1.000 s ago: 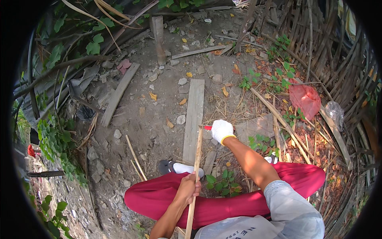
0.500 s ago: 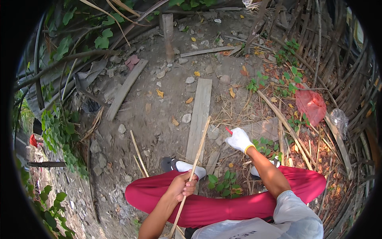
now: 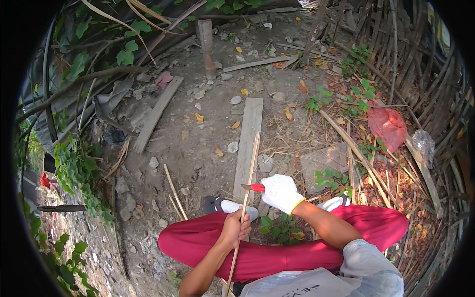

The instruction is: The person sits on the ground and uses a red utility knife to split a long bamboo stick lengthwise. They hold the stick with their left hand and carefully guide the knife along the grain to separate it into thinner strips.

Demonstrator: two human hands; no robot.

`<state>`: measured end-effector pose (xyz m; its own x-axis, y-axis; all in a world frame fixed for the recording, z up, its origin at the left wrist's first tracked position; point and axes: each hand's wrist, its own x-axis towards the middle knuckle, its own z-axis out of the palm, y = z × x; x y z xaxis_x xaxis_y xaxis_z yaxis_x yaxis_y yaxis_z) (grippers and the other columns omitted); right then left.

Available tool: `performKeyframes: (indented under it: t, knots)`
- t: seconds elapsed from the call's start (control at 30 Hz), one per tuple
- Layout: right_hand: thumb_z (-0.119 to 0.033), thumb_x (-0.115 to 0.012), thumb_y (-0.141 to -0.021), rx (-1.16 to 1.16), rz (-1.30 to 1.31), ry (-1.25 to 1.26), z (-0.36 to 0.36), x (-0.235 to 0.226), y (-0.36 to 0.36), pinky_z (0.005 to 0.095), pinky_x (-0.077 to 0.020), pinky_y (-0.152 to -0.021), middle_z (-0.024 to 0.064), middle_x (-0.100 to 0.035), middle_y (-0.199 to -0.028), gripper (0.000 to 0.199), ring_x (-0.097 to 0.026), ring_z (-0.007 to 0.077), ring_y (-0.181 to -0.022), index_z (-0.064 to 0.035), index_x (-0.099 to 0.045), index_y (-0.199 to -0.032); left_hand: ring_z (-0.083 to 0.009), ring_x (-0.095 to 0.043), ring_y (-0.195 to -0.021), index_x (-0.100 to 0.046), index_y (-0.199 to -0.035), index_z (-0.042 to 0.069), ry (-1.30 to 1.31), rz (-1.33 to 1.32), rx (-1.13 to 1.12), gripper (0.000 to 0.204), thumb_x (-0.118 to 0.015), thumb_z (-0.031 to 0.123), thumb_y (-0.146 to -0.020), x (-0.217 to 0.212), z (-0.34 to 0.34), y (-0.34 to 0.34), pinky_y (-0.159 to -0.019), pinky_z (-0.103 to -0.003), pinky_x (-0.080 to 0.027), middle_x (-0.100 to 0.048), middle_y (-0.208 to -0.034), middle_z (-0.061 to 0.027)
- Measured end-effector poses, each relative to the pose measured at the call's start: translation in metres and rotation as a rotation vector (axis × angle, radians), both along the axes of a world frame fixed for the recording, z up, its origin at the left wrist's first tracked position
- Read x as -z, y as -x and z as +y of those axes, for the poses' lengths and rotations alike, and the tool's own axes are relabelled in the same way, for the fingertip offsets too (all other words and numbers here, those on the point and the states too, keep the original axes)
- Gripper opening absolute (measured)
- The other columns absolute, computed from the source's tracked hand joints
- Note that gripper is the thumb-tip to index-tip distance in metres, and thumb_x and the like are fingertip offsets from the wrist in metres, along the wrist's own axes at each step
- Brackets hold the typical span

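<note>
My bare left hand (image 3: 236, 227) is closed around a long, thin wooden strip (image 3: 252, 171), which slants from my lap up toward the plank. In a white glove with a yellow cuff, my right hand (image 3: 281, 193) grips a knife (image 3: 256, 187) by its red handle. The short dark blade lies against or across the strip, a little above my left hand; whether it cuts in, I cannot tell. The lower end of the strip runs down past my maroon trousers. Under the strip's tip lies a grey plank (image 3: 249, 133) on the dirt.
Another plank (image 3: 159, 115) lies to the left, near a short upright post (image 3: 206, 49). Loose sticks (image 3: 174, 190) rest left of my foot. At right are a long stick (image 3: 354, 148), a red plastic bag (image 3: 387, 129) and a fence of woven branches (image 3: 420, 69). Leafy vines (image 3: 79, 173) hang at left.
My right hand has moved left and down, bringing the knife blade to the strip. The strip now stands a little steeper, and my left hand has shifted slightly to the right.
</note>
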<state>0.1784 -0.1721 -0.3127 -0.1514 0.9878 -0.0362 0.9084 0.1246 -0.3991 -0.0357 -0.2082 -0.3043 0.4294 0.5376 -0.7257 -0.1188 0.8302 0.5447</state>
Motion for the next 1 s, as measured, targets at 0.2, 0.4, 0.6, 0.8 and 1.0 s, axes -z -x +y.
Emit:
performKeyframes:
  t: [0.2, 0.4, 0.6, 0.8, 1.0]
  knots:
    - [-0.017, -0.060, -0.081, 0.031, -0.048, 0.092, 0.001, 0.001, -0.003, 0.0495, -0.0574, -0.074, 0.0226, -0.072, -0.083, 0.020, -0.072, 0.0399, -0.082, -0.0056, -0.075, -0.086, -0.0088, -0.032, -0.045, -0.046, -0.073, 0.008, -0.419, 0.309, 0.071, 0.047, -0.054, 0.044, -0.103, 0.009, -0.012, -0.013, -0.042, -0.029, -0.027, -0.037, -0.055, 0.0040]
    - [-0.017, -0.060, -0.081, 0.031, -0.056, 0.095, 0.000, 0.011, -0.005, 0.0492, -0.0577, -0.074, 0.0239, -0.072, -0.083, 0.020, -0.072, 0.0403, -0.081, -0.0047, -0.076, -0.086, -0.0145, -0.040, -0.054, -0.048, -0.065, 0.001, -0.670, 0.571, 0.325, 0.050, -0.075, 0.035, -0.089, 0.023, -0.005, -0.011, -0.051, -0.038, -0.036, -0.045, -0.055, -0.0042]
    - [-0.016, -0.060, -0.082, 0.048, -0.074, 0.118, -0.002, 0.013, -0.002, 0.0488, -0.0580, -0.073, 0.0236, -0.072, -0.083, 0.021, -0.073, 0.0395, -0.081, -0.0045, -0.076, -0.087, -0.0252, -0.055, -0.056, -0.055, -0.074, -0.004, -0.717, 0.623, 0.384, 0.030, -0.071, 0.020, -0.084, 0.023, -0.011, -0.013, -0.057, -0.042, -0.044, -0.055, -0.059, -0.0140]
    - [-0.017, -0.060, -0.085, 0.042, -0.105, 0.169, 0.008, 0.025, -0.004, 0.0485, -0.0587, -0.074, 0.0224, -0.073, -0.084, 0.021, -0.074, 0.0386, -0.083, -0.0051, -0.077, -0.088, -0.0447, -0.068, -0.074, -0.060, -0.090, -0.008, -0.852, 0.825, 0.480, 0.021, -0.063, 0.011, -0.080, 0.021, -0.019, -0.011, -0.070, -0.047, -0.052, -0.065, -0.074, -0.0269]
    - [-0.019, -0.062, -0.088, 0.365, -0.257, 0.257, 0.061, 0.072, -0.080, 0.0452, -0.0600, -0.079, 0.0215, -0.075, -0.097, 0.023, -0.075, 0.0370, -0.092, -0.0046, -0.078, -0.096, -0.0405, -0.062, -0.070, -0.057, -0.086, -0.001, -0.616, 0.668, 0.548, 0.014, -0.062, 0.011, -0.081, 0.028, -0.059, 0.000, -0.070, -0.045, -0.049, -0.060, -0.070, -0.0244]
